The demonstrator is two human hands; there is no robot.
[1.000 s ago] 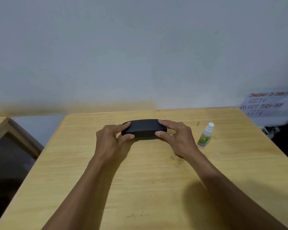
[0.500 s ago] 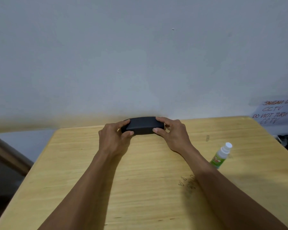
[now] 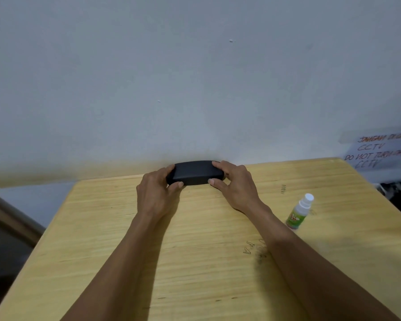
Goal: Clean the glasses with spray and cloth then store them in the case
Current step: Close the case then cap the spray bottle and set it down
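Note:
A black glasses case [image 3: 195, 173], closed, lies at the far edge of the wooden table [image 3: 195, 262] against the wall. My left hand [image 3: 156, 193] grips its left end with thumb in front and fingers on top. My right hand [image 3: 235, 186] grips its right end the same way. A small white spray bottle [image 3: 300, 212] with a green label stands to the right of my right forearm. No glasses or cloth are in sight.
A grey wall rises right behind the table. A taped paper note [image 3: 380, 151] with red writing hangs at the far right. A dark framed piece of furniture [image 3: 7, 228] sits left of the table. Pen marks [image 3: 252, 249] are on the tabletop.
Both hands have pushed the closed case away from me to the table's far edge by the wall. The view tilted up, so the bottle sits lower right.

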